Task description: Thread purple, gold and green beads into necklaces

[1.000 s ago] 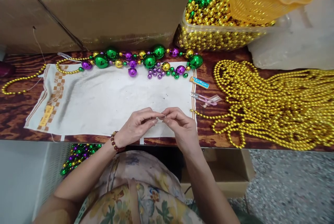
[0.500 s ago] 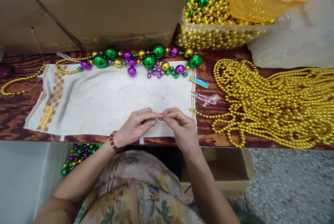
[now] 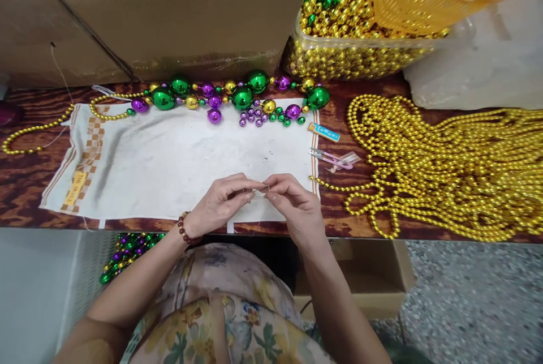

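My left hand (image 3: pixel 223 201) and my right hand (image 3: pixel 293 205) meet over the front of a white towel (image 3: pixel 178 149). Both are closed in a fingertip pinch on a thin thread (image 3: pixel 262 188), which is too fine to make out fully. Behind them, along the towel's far edge, lies a string of green, purple and gold beads (image 3: pixel 242 98). Pink thread snips (image 3: pixel 333 159) rest to the right of my right hand, with a small blue and yellow packet (image 3: pixel 324 132) just beyond them.
Many strands of gold beads (image 3: pixel 441 166) cover the table's right side. At the back stand a cardboard box (image 3: pixel 182 30) of gold beads and a clear tub (image 3: pixel 360 58) with an orange basket (image 3: pixel 424 4) on top. A gold bead strand (image 3: pixel 38 136) loops at left.
My fingertips have drawn slightly apart at the thread, with the right hand shifting a little to the right. Everything else lies as before.
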The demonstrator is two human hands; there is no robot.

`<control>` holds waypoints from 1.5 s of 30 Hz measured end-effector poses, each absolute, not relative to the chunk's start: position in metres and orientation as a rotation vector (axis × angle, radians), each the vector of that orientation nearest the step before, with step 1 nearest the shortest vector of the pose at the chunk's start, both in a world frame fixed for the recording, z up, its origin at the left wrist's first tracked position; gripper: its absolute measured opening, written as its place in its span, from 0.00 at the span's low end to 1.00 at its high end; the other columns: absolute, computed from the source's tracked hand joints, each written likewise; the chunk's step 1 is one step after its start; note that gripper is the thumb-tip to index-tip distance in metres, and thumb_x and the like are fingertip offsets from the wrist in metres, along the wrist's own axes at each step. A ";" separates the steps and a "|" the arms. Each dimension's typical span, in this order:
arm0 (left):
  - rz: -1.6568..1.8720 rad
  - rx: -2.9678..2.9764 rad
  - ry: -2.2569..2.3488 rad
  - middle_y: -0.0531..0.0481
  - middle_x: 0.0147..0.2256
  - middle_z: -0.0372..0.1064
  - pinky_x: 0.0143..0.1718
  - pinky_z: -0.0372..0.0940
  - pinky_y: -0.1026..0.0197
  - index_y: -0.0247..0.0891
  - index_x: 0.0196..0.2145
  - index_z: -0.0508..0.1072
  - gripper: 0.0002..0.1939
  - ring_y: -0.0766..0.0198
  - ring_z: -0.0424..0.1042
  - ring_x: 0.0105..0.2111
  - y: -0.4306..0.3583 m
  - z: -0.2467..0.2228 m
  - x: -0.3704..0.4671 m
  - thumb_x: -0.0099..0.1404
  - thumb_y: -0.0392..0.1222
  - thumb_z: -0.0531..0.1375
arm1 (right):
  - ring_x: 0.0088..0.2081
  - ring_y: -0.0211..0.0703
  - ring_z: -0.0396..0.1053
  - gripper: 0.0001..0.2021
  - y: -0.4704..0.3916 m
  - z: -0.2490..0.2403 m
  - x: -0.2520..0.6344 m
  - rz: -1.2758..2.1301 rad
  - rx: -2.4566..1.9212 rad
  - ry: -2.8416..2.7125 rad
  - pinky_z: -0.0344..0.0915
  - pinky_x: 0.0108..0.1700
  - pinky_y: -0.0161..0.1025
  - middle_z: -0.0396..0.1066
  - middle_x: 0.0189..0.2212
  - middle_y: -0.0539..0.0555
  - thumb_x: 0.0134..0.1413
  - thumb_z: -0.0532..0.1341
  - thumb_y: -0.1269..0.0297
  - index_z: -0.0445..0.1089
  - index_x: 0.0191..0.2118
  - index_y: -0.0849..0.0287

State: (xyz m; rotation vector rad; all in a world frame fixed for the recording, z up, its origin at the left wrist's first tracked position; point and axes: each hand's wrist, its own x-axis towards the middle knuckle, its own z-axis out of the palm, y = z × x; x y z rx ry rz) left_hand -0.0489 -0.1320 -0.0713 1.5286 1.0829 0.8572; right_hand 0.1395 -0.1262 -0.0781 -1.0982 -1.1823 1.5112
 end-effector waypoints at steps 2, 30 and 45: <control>0.856 1.526 1.088 0.52 0.29 0.65 0.29 0.57 0.65 0.39 0.49 0.79 0.13 0.70 0.62 0.27 -0.132 -0.071 -0.049 0.71 0.40 0.57 | 0.42 0.45 0.69 0.06 -0.126 -0.074 0.140 1.495 -1.125 -1.240 0.64 0.49 0.43 0.71 0.38 0.53 0.55 0.66 0.66 0.73 0.27 0.55; 0.867 1.583 1.080 0.48 0.33 0.71 0.32 0.60 0.65 0.38 0.48 0.79 0.13 0.68 0.65 0.29 -0.132 -0.075 -0.051 0.72 0.41 0.57 | 0.41 0.44 0.69 0.07 -0.124 -0.072 0.135 1.507 -1.150 -1.258 0.65 0.47 0.42 0.71 0.37 0.53 0.52 0.65 0.68 0.70 0.25 0.56; 0.850 1.614 1.055 0.48 0.34 0.73 0.35 0.63 0.64 0.39 0.48 0.79 0.13 0.68 0.67 0.30 -0.131 -0.074 -0.052 0.72 0.39 0.57 | 0.40 0.43 0.69 0.07 -0.124 -0.072 0.136 1.510 -1.161 -1.268 0.65 0.46 0.42 0.72 0.36 0.53 0.52 0.64 0.68 0.71 0.24 0.56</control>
